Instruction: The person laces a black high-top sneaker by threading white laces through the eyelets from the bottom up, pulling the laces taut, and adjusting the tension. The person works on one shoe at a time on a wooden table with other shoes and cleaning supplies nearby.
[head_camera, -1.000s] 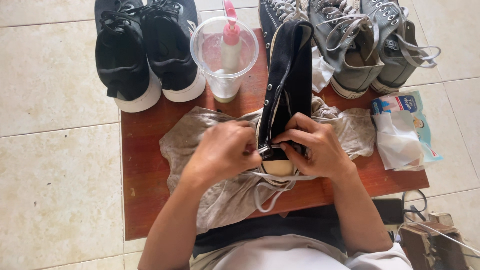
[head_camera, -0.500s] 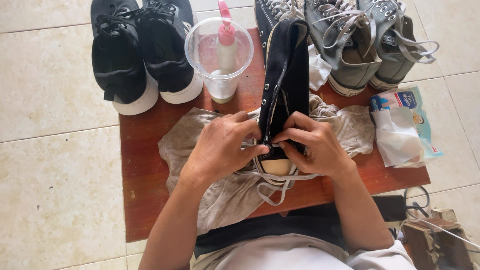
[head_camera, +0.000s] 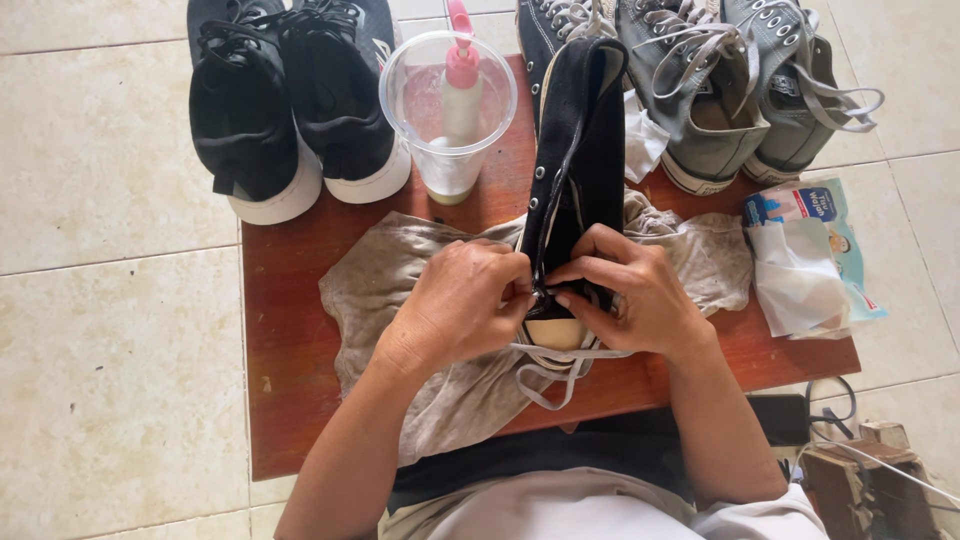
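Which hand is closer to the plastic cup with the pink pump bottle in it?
Left. The left hand grips the black shoe just below the clear cup; the right hand sits on the shoe's far side.

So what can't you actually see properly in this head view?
- Toe end of the black high-top shoe: hidden by the left hand and right hand.
- Lace ends at the eyelets: covered by the fingers.
- Grey shoes: cut off by the top edge.
- Cloth: partly under the arms.

Black high-top canvas shoe (head_camera: 578, 160): lying lengthwise on the grey cloth, eyelets up, toe cap nearest the person. White lace (head_camera: 556, 368): loose, trailing below the toe.
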